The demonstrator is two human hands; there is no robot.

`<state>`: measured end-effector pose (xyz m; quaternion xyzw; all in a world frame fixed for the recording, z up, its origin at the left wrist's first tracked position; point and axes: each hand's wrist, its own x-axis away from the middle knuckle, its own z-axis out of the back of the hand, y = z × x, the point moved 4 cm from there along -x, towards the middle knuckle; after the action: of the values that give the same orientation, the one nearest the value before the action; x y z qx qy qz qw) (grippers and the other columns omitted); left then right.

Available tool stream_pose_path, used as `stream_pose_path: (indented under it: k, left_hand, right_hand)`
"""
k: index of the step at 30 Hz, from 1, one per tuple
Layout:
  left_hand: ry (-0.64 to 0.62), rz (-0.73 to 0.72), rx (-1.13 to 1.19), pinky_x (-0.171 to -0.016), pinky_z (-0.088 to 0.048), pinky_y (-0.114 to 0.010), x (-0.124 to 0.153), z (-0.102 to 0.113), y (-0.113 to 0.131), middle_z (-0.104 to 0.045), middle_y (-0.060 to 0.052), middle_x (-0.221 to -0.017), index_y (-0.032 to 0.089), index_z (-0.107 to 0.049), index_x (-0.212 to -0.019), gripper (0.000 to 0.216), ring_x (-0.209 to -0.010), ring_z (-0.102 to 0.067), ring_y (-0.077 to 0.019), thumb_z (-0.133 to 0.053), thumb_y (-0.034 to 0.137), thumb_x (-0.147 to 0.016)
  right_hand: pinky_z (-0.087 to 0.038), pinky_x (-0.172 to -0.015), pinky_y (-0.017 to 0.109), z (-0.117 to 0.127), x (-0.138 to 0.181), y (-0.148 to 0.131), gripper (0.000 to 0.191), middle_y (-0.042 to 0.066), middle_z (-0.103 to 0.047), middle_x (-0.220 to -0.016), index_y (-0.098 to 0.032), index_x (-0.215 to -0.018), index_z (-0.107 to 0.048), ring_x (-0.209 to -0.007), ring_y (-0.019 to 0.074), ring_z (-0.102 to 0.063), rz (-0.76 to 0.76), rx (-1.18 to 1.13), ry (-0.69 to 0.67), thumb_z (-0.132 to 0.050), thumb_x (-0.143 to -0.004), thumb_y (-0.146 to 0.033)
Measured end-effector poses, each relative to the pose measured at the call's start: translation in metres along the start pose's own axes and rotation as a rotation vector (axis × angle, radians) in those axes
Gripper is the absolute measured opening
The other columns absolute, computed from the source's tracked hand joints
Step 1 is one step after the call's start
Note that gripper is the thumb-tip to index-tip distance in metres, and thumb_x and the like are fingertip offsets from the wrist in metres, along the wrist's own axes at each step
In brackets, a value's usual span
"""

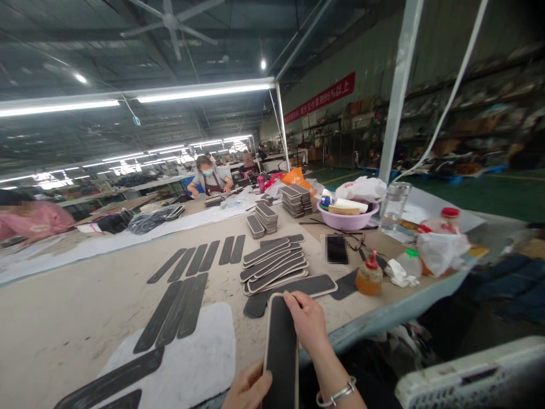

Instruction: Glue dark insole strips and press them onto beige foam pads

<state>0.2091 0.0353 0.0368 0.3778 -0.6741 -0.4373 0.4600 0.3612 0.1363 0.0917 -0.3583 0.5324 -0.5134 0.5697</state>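
A long black panel with a pale edge [281, 352] is held near the table's front edge, running up and away from me. My left hand [249, 386] grips its lower left side, thumb on the black face. At its far upper right corner my right hand [307, 318] has its fingers closed on the rim; a bangle is on that wrist. Just beyond lies another pale-edged panel [315, 286], with a loose stack of similar panels [275, 264] behind it. Flat black strips [183, 309] lie in rows to the left, some on a white sheet [213, 335].
Along the right side stand a glue bottle with a red tip [369, 275], a lilac basin [348, 218], a clear jar [394, 207] and a bagged red-capped bottle [443, 241]. Neater panel stacks [296, 200] sit farther back. A masked co-worker [209, 179] works across the table. A white plastic crate [477, 372] is at lower right.
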Motion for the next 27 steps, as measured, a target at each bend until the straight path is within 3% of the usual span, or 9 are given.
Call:
stream_pose_path:
  k: [5, 8, 11, 14, 17, 21, 27]
  left_hand:
    - [-0.014, 0.061, -0.013, -0.064, -0.047, -0.029, -0.002, 0.001, -0.006, -0.067, -0.007, -0.073, 0.010, -0.067, -0.094, 0.054, -0.064, -0.061, -0.0180, -0.062, 0.059, -0.073]
    - [0.046, 0.056, 0.026, -0.063, -0.046, -0.028, -0.003, 0.003, -0.002, -0.066, -0.007, -0.069, 0.009, -0.068, -0.089, 0.053, -0.064, -0.060, -0.0183, -0.064, 0.059, -0.072]
    - [0.108, 0.030, 0.042, -0.064, -0.047, -0.028, -0.004, 0.005, 0.010, -0.066, -0.007, -0.069, 0.010, -0.068, -0.088, 0.047, -0.063, -0.060, -0.0179, -0.064, 0.055, -0.073]
    - [0.149, 0.002, 0.037, -0.065, -0.047, -0.028, -0.005, 0.010, 0.021, -0.066, -0.007, -0.071, 0.010, -0.067, -0.090, 0.044, -0.064, -0.060, -0.0174, -0.064, 0.051, -0.075]
    - [0.176, 0.007, 0.028, -0.062, -0.046, -0.026, -0.005, 0.016, 0.025, -0.066, -0.006, -0.070, 0.010, -0.067, -0.089, 0.045, -0.063, -0.059, -0.0165, -0.064, 0.052, -0.074]
    - [0.166, 0.032, 0.027, -0.055, -0.041, -0.022, -0.002, 0.018, 0.019, -0.062, -0.003, -0.064, 0.010, -0.066, -0.082, 0.045, -0.056, -0.054, -0.0125, -0.064, 0.054, -0.073]
    - [0.192, 0.089, 0.127, -0.051, -0.037, -0.020, 0.007, 0.017, 0.001, -0.059, 0.000, -0.061, 0.011, -0.065, -0.077, 0.038, -0.050, -0.048, -0.0082, -0.069, 0.047, -0.066]
  right_hand:
    - [-0.031, -0.059, 0.026, -0.002, 0.001, 0.002, 0.040, -0.002, -0.044, -0.057, -0.019, -0.058, -0.051, -0.060, 0.0141, -0.044, -0.018, -0.007, -0.004, -0.048, -0.085, -0.049]
    - [-0.033, -0.058, 0.026, -0.003, 0.000, 0.006, 0.040, -0.002, -0.049, -0.058, -0.019, -0.062, -0.056, -0.061, 0.0146, -0.046, -0.056, -0.032, -0.025, -0.048, -0.084, -0.051]
    - [-0.038, -0.059, 0.025, -0.005, -0.001, 0.009, 0.039, 0.001, -0.059, -0.071, -0.019, -0.087, -0.064, -0.067, 0.0166, -0.052, -0.107, -0.123, -0.050, -0.046, -0.085, -0.053]
    - [-0.042, -0.058, 0.026, -0.014, 0.001, 0.010, 0.043, 0.003, -0.063, -0.079, -0.018, -0.103, -0.062, -0.070, 0.0184, -0.056, -0.164, -0.294, -0.173, -0.050, -0.082, -0.054]
    - [-0.043, -0.059, 0.027, -0.020, 0.004, 0.009, 0.039, 0.004, -0.065, -0.077, -0.017, -0.093, -0.066, -0.070, 0.0188, -0.056, -0.170, -0.295, -0.259, -0.056, -0.079, -0.052]
    - [-0.041, -0.057, 0.027, -0.016, 0.003, 0.008, 0.039, 0.002, -0.062, -0.065, -0.017, -0.080, -0.067, -0.063, 0.0183, -0.055, -0.166, -0.055, -0.185, -0.057, -0.076, -0.054]
    - [-0.046, -0.063, 0.029, -0.013, 0.001, 0.020, 0.049, 0.004, -0.067, -0.074, -0.018, -0.089, -0.068, -0.071, 0.0222, -0.060, -0.256, 0.024, -0.189, -0.057, -0.070, -0.062]
